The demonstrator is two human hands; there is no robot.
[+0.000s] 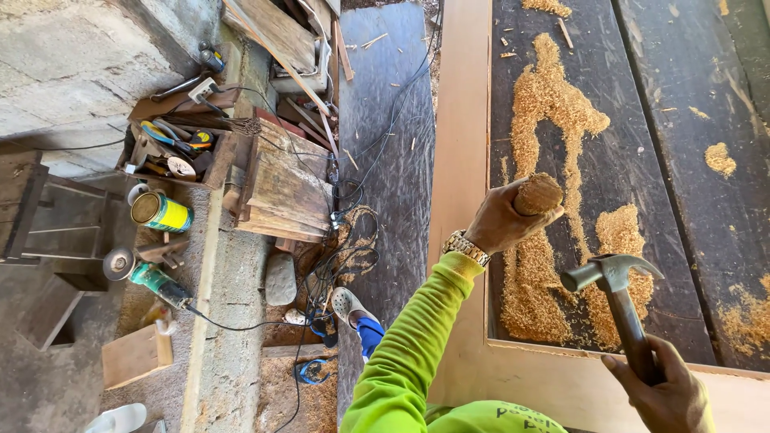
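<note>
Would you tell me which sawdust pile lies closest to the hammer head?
The sawdust pile just above the hammer head; the other piles lie farther up or right.

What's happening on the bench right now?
A person in a lime-green sleeve is working at a pale wooden frame lying on dark boards strewn with sawdust. The left hand grips a round wooden handle of a tool whose tip is hidden, held at the frame's inner edge. The right hand holds a claw hammer raised beside it, not touching the handle. On the floor to the left sit a tool tray, a can and an angle grinder.
</note>
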